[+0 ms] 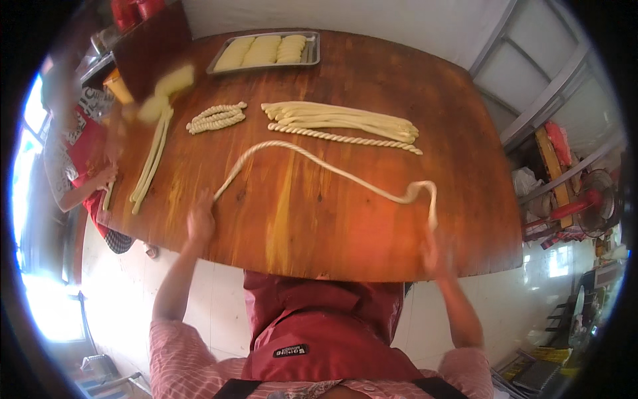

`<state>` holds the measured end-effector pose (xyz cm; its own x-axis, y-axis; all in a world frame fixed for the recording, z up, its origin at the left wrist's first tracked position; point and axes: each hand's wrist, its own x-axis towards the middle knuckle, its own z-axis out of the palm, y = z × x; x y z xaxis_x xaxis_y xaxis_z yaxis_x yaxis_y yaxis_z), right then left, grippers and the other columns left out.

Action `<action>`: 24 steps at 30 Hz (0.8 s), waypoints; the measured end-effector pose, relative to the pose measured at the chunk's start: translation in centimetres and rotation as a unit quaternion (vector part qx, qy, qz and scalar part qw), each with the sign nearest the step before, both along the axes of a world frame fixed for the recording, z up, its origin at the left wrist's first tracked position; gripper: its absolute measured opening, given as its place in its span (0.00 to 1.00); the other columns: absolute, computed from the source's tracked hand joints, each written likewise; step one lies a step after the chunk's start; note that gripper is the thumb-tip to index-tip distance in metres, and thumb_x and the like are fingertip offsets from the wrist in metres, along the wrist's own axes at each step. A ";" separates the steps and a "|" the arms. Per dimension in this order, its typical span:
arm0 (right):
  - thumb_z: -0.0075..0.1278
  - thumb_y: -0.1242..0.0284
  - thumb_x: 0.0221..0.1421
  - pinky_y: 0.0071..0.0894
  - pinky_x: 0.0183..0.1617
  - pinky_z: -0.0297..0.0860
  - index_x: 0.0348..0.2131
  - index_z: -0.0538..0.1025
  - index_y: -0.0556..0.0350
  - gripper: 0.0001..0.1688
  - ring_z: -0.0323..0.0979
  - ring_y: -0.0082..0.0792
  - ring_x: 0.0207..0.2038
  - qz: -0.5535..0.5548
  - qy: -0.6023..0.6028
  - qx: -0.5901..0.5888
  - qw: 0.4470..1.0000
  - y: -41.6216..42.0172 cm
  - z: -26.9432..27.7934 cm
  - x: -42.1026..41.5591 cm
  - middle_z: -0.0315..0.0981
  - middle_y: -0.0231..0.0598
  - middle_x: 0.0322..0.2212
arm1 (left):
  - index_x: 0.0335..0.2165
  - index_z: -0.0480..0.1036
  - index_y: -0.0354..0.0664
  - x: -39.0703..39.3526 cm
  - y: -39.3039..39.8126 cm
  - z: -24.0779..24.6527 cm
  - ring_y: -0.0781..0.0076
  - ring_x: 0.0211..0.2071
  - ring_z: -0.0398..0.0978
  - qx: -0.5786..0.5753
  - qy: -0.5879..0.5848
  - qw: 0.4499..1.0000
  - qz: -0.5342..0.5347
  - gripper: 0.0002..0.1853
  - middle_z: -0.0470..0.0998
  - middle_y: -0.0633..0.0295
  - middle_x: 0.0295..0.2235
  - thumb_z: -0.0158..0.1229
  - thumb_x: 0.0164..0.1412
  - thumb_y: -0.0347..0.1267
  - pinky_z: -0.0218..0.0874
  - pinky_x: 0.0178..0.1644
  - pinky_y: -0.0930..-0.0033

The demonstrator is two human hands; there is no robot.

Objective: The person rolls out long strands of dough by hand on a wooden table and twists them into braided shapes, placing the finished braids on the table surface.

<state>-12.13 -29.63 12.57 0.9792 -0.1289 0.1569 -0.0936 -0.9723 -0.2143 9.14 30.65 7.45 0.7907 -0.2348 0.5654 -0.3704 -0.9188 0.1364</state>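
Note:
A long, thin dough rope (329,167), twisted along its left stretch, arches over the wooden tabletop (319,234) between my hands. Its left end runs in under the fingers of my left hand (201,217), near the table's front edge. On the right, the rope bends in a small kink, then drops to my right hand (438,254), which is blurred and has hold of that end. Beyond the rope lies a pile of plain dough strands (344,119), with a tightly twisted dough strip (344,138) along its near side. Several short dough twists (217,117) lie left of the pile.
A metal tray (317,50) of shaped dough pieces (261,50) is at the back. At the left, a co-worker (82,144) in a red apron handles dough near other long dough strands (152,159). A fan (598,202) stands beyond the table's right side.

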 end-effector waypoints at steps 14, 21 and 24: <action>0.46 0.67 0.58 0.47 0.45 0.64 0.46 0.68 0.60 0.20 0.64 0.50 0.45 -0.216 -0.108 -0.052 0.969 -2.2 -0.8 15.5 0.66 0.51 0.41 | 0.57 0.54 0.32 5.0 -8.8 -0.1 0.52 0.61 0.51 0.195 0.146 0.967 0.078 0.32 0.54 0.46 0.60 0.44 0.61 0.43 0.39 0.63 0.52; 0.48 0.70 0.55 0.47 0.50 0.63 0.44 0.71 0.64 0.19 0.67 0.57 0.44 -0.012 -0.201 -0.105 0.974 5.3 -0.5 5.3 0.69 0.56 0.41 | 0.50 0.65 0.40 -14.2 -10.5 4.5 0.48 0.47 0.68 -0.064 0.207 0.968 -0.126 0.22 0.68 0.48 0.48 0.52 0.57 0.34 0.54 0.53 0.45; 0.51 0.68 0.55 0.39 0.39 0.65 0.38 0.73 0.59 0.14 0.69 0.45 0.35 0.022 -0.289 0.040 0.956 1.0 -3.7 9.2 0.70 0.48 0.31 | 0.40 0.68 0.41 -10.5 -12.8 3.9 0.49 0.38 0.73 0.041 0.323 0.945 0.006 0.13 0.71 0.50 0.45 0.51 0.57 0.34 0.65 0.40 0.50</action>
